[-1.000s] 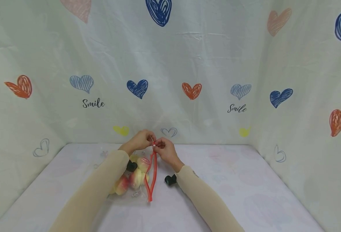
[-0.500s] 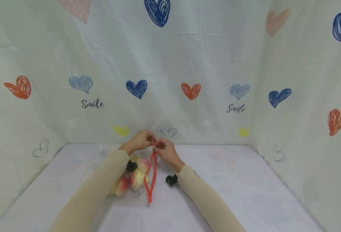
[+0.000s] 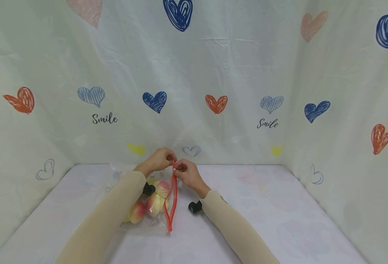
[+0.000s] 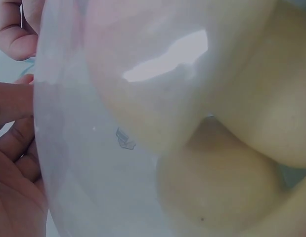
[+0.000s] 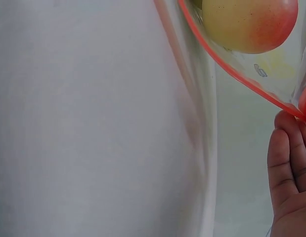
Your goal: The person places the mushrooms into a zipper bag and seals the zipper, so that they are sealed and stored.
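A clear zip bag (image 3: pixel 154 222) with a red zip edge (image 3: pixel 166 209) lies on the table, its mouth facing right. Inside are several yellow-and-pink fruits like peaches (image 3: pixel 153 204). At the far end of the red edge, my left hand (image 3: pixel 159 160) pinches the bag's corner between thumb and finger. Just below it, my right hand (image 3: pixel 190 175) pinches the same red edge. The two strips of the mouth stand apart between the hands and the near corner. In the left wrist view, clear plastic and fruit (image 4: pixel 217 192) cover most of the picture, hiding the left fingertips.
A white table (image 3: pixel 246 220) lies beneath, meeting a white curtain (image 3: pixel 194 128) printed with hearts right behind the hands. Black wrist-worn pieces show at the left wrist (image 3: pixel 149 189) and at the right wrist (image 3: pixel 195 207).
My right hand has slid slightly toward me along the red edge, showing a bit more of it between the hands. The left hand keeps its pinch at the far corner.
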Demonstrator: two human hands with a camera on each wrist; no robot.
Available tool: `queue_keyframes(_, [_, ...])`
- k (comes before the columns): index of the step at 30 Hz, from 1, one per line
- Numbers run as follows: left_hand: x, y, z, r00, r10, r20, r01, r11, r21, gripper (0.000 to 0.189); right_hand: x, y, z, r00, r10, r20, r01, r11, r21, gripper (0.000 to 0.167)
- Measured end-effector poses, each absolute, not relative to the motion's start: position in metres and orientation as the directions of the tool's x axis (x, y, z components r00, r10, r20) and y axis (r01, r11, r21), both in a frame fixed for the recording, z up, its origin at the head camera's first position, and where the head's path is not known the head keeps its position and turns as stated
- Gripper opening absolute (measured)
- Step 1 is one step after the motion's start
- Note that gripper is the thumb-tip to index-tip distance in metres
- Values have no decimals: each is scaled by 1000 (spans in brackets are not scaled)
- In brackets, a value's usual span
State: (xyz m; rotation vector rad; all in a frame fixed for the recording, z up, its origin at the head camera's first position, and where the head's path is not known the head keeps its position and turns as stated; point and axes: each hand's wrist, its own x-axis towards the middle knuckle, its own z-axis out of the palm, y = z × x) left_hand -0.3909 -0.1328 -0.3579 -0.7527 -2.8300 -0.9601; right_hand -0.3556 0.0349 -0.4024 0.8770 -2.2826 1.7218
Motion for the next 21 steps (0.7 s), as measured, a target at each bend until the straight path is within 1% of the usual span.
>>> queue_keyframes(8, [-393,-133,-357,-887,423,188,450,696,560,11,-374,34,-425,-835,-336,435,-514,196,-835,10])
queue_keyframes(12, [-392,-133,-357,-889,419,185,444,689,572,11,-376,34,-429,-847,-331,417,-496,205,-844,10])
queue_keyframes(17, [-390,-133,-357,-886,427,181,444,667,598,12,-373,35,-426,-857,-328,397,-478,221,-850,9])
queue_keyframes(21, [-386,-133,-356,-889,422,180,434,645,629,12,-357,36,-411,-842,-348,413,-497,204,-843,9])
